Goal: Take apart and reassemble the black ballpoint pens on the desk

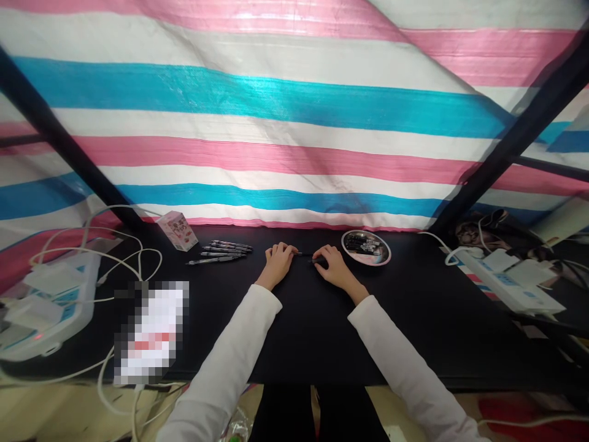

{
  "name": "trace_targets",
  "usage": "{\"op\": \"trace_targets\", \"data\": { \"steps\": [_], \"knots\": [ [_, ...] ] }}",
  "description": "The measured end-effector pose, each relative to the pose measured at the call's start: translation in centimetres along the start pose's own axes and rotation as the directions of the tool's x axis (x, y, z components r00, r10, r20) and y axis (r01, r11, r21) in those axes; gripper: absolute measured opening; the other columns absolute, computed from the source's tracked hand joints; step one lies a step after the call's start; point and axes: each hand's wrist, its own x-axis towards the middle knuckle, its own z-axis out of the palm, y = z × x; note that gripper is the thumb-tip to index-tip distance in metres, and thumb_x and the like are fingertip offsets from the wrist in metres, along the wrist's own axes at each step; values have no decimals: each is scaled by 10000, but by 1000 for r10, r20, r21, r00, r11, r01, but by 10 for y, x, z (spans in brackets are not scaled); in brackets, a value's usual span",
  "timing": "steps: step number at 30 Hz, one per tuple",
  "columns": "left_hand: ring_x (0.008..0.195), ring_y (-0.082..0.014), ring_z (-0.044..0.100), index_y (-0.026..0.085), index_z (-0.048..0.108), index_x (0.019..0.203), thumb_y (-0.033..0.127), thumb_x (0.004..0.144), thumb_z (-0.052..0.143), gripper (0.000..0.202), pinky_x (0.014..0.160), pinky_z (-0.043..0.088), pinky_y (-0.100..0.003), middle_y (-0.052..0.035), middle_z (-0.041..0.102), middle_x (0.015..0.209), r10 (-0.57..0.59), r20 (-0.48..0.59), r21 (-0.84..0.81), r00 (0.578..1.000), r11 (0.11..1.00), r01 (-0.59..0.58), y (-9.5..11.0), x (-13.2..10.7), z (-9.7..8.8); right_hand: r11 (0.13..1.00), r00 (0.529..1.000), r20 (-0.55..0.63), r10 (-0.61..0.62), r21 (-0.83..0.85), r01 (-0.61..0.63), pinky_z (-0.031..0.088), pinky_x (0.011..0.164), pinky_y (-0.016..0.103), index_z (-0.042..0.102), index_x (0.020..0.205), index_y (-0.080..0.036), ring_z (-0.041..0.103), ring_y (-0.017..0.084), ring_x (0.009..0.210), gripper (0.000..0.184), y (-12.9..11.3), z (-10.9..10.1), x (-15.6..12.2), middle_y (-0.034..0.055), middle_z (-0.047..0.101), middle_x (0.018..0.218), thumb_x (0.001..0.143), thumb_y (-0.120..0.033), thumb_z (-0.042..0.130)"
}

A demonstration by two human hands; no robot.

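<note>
My left hand [277, 264] and my right hand [334, 267] rest close together near the far edge of the black tabletop [317, 331]. A thin black pen [304, 253] spans the short gap between them, its ends inside my curled fingers. To the left of my left hand lie several loose dark pens [221, 252], side by side. Right of my right hand sits a round pink-rimmed dish [385, 256] holding several more dark pens. White sleeves cover both my forearms.
A small pink-and-white box [177, 230] stands at the far left of the table. White power strips [50, 301] [506, 282] with cables lie on either side. A pixelated white item [151, 331] sits at the near left. A striped tarpaulin [276, 123] hangs behind.
</note>
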Motion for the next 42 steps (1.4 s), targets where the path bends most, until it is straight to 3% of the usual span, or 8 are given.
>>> {"op": "trace_targets", "data": {
  "steps": [9, 15, 21, 32, 42],
  "knots": [
    [951, -176, 457, 322, 554, 1167, 268, 950, 329, 316, 821, 310, -324, -35, 505, 1021, 129, 56, -65, 990, 990, -125, 4, 0, -5, 998, 1000, 27, -12, -66, 13, 361, 809, 362, 639, 970, -254, 478, 204, 888, 175, -3, 6, 2, 55, 530, 957, 829, -328, 567],
    [973, -166, 467, 294, 548, 1169, 240, 953, 314, 323, 826, 313, -313, -30, 514, 1043, 174, 15, -120, 985, 978, -171, 8, 0, -9, 999, 998, -61, -5, -46, 2, 402, 807, 357, 610, 1081, -204, 475, 201, 870, 315, 12, 5, 2, 84, 535, 958, 889, -140, 368],
    [971, -183, 466, 268, 584, 1065, 360, 895, 474, 222, 831, 304, -333, -20, 519, 1015, 234, 50, -112, 971, 967, -228, 19, -2, -12, 1000, 999, -43, 2, -13, -3, 422, 819, 366, 645, 1005, -202, 481, 198, 847, 248, 28, 8, 3, 71, 537, 905, 875, -162, 437],
    [945, -206, 455, 234, 610, 940, 338, 850, 531, 159, 823, 322, -358, -32, 500, 981, 153, 62, -94, 986, 985, -147, 5, -4, -18, 997, 996, -66, 66, 53, -63, 417, 812, 365, 632, 840, -197, 501, 196, 841, 99, 33, 10, 8, 50, 533, 842, 834, -199, 534],
    [966, -214, 447, 251, 543, 1075, 309, 851, 517, 233, 835, 325, -355, -39, 495, 1046, 112, 48, -76, 993, 991, -108, 1, -4, -19, 980, 996, -67, 64, -184, -75, 406, 779, 389, 551, 799, -184, 471, 238, 821, 186, 25, 3, 0, 95, 505, 842, 844, -81, 401]
  ]
}}
